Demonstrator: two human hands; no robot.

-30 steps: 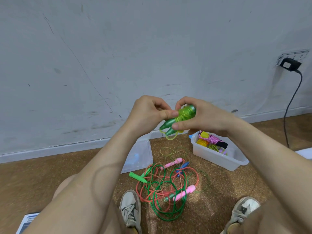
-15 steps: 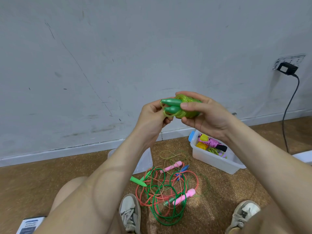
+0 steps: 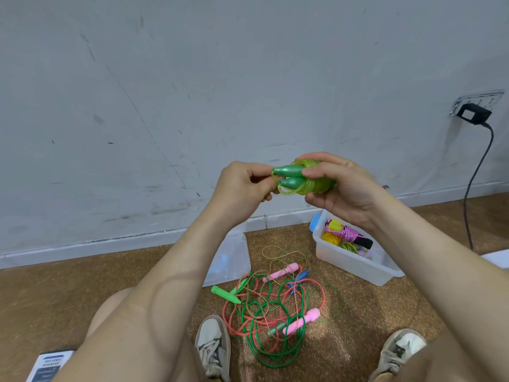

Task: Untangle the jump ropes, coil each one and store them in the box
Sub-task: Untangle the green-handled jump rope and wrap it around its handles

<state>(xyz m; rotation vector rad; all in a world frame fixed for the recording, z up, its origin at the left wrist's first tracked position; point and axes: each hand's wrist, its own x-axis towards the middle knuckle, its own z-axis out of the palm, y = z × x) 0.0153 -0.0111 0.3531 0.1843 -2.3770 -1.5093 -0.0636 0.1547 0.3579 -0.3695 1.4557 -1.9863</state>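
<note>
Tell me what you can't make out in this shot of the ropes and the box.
All in the head view:
- Green rope: the coil is mostly covered by the fingers of the right hand, so whether its end is tucked in is hidden.
- Box: the lower contents sit behind its near wall.
- Lid: partly behind the left forearm.
- Booklet: cut off by the bottom edge, print too small to read.

left hand pinching, right hand gripping
</note>
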